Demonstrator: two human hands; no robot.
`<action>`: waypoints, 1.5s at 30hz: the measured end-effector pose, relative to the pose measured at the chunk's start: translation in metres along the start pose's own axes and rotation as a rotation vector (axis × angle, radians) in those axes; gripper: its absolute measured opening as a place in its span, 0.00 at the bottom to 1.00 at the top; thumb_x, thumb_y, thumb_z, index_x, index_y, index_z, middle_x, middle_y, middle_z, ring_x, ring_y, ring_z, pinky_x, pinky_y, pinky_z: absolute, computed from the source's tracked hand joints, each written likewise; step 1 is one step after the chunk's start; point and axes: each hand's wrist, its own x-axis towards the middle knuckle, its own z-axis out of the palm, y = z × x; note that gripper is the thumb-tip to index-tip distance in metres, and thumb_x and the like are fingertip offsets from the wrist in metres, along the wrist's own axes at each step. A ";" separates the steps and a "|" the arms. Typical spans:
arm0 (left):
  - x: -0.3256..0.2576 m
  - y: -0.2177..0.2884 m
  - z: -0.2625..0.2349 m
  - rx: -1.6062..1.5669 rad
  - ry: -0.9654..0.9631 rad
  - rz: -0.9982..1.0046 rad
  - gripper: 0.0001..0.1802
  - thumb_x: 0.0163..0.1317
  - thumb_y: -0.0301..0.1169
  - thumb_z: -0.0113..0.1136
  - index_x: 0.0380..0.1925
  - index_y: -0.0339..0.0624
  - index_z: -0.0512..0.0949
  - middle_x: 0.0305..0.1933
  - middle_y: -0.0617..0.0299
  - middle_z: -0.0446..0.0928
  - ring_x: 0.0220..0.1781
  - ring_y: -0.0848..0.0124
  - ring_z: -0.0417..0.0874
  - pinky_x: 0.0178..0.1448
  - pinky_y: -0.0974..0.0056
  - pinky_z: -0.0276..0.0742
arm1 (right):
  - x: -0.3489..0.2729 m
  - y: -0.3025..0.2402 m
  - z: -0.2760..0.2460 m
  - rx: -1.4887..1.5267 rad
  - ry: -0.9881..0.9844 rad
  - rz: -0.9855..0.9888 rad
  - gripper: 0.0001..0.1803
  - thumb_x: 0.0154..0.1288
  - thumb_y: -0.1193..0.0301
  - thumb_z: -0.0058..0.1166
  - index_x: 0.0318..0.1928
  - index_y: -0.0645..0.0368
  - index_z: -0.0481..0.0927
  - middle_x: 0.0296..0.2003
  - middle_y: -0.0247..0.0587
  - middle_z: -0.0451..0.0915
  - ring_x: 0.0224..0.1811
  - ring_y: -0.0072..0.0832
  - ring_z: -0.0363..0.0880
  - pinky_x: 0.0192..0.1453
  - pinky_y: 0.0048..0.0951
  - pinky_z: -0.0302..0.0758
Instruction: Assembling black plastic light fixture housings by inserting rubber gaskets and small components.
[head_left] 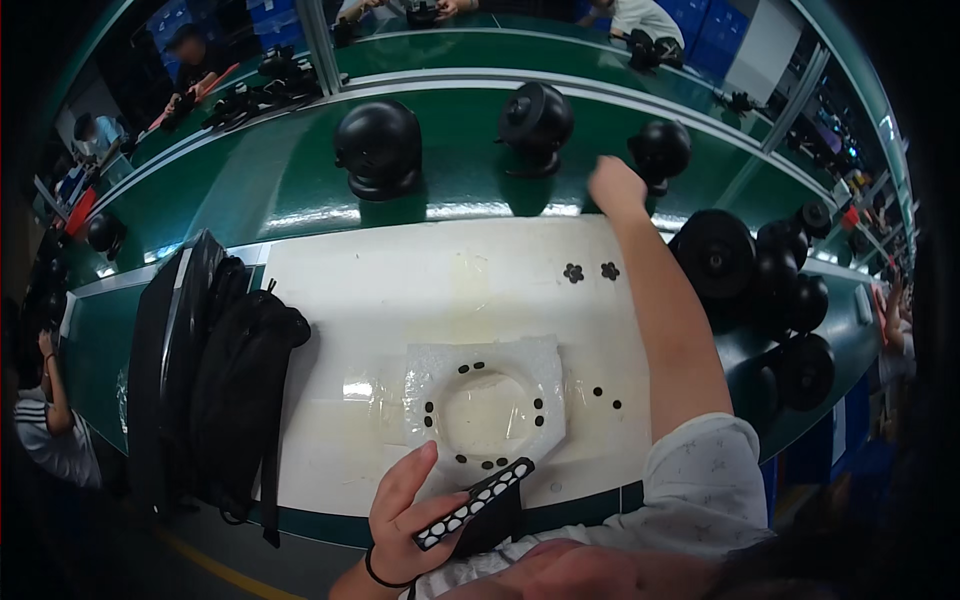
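My left hand (400,510) is closed round a black strip with a row of white round spots (475,502), held tilted at the near edge of the table. Just beyond it lies a white foam block with a round opening (418,368); several small black oval pads (429,408) sit around that opening. My right arm stretches far forward. Its hand (618,187) is curled just left of a black ball-shaped housing on a round base (663,150); what its fingers hold, if anything, is hidden. Two black flower-shaped pieces (573,272) lie below that hand.
Two more black ball-shaped housings (378,145) stand along the green belt (450,190). Black bags (245,380) are piled at the left. Several black round housings (714,255) crowd the right beside my arm. Two small black dots (597,391) lie right of the foam. Other people work beyond.
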 end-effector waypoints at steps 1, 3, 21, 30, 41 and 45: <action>0.003 -0.001 0.003 0.007 0.003 0.006 0.19 0.32 0.23 0.67 0.31 0.42 0.80 0.54 0.45 0.69 0.53 0.53 0.72 0.54 0.59 0.68 | 0.006 0.025 0.008 -0.043 -0.144 0.127 0.18 0.58 0.68 0.38 0.47 0.58 0.71 0.44 0.48 0.74 0.45 0.45 0.75 0.45 0.45 0.72; 0.009 -0.002 0.008 0.015 0.015 0.031 0.18 0.33 0.23 0.67 0.31 0.42 0.79 0.53 0.47 0.70 0.51 0.54 0.73 0.52 0.60 0.69 | 0.008 0.071 0.030 -0.132 -0.150 0.168 0.24 0.60 0.60 0.39 0.56 0.55 0.64 0.52 0.49 0.67 0.47 0.46 0.74 0.47 0.45 0.72; 0.002 -0.004 0.016 -0.088 0.144 0.054 0.14 0.43 0.21 0.65 0.31 0.38 0.73 0.36 0.50 0.77 0.37 0.59 0.78 0.42 0.63 0.72 | -0.214 0.045 -0.090 -0.026 -0.037 -0.420 0.15 0.57 0.61 0.48 0.41 0.54 0.76 0.35 0.38 0.76 0.37 0.34 0.75 0.40 0.34 0.71; 0.001 -0.002 0.014 -0.125 0.099 0.084 0.16 0.38 0.18 0.66 0.30 0.38 0.73 0.36 0.52 0.78 0.35 0.59 0.78 0.41 0.63 0.72 | -0.257 0.089 -0.160 -0.154 -0.410 -0.117 0.17 0.59 0.62 0.45 0.48 0.51 0.74 0.38 0.42 0.78 0.40 0.39 0.76 0.43 0.37 0.73; 0.002 0.005 0.005 -0.157 0.034 0.124 0.16 0.38 0.18 0.66 0.31 0.39 0.75 0.36 0.55 0.78 0.36 0.61 0.79 0.40 0.64 0.73 | -0.250 0.019 -0.185 -0.050 -0.353 -0.225 0.18 0.60 0.62 0.46 0.48 0.56 0.73 0.42 0.42 0.76 0.45 0.37 0.74 0.49 0.36 0.70; 0.004 -0.004 0.003 -0.185 0.026 0.064 0.17 0.36 0.19 0.66 0.31 0.41 0.76 0.36 0.56 0.79 0.36 0.62 0.79 0.39 0.65 0.73 | -0.162 -0.086 -0.111 0.117 -0.455 -0.583 0.17 0.63 0.62 0.41 0.50 0.52 0.73 0.50 0.37 0.73 0.51 0.34 0.71 0.52 0.33 0.68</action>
